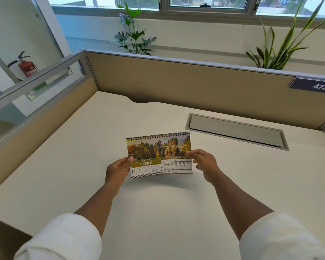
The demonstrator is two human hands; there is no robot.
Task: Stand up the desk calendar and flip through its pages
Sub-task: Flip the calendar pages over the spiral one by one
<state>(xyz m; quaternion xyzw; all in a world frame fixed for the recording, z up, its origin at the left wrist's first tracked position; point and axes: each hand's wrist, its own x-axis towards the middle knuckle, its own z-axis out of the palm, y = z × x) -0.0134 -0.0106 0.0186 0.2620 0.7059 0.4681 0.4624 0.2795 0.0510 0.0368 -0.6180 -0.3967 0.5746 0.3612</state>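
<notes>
A spiral-bound desk calendar (159,153) is held a little above the cream desk (86,147), its shadow lying below it. The open page reads MARCH, with a photo of rock towers above the date grid. The wire binding runs along the top edge. My left hand (118,169) pinches the calendar's left edge between thumb and fingers. My right hand (203,162) pinches the right edge at about mid height. Both sleeves are white and rolled up.
A grey cable-tray lid (236,131) is set into the desk behind and right of the calendar. Tan partition walls (176,81) close off the back and left. A "473" label (315,85), two plants and a fire extinguisher (27,66) lie beyond.
</notes>
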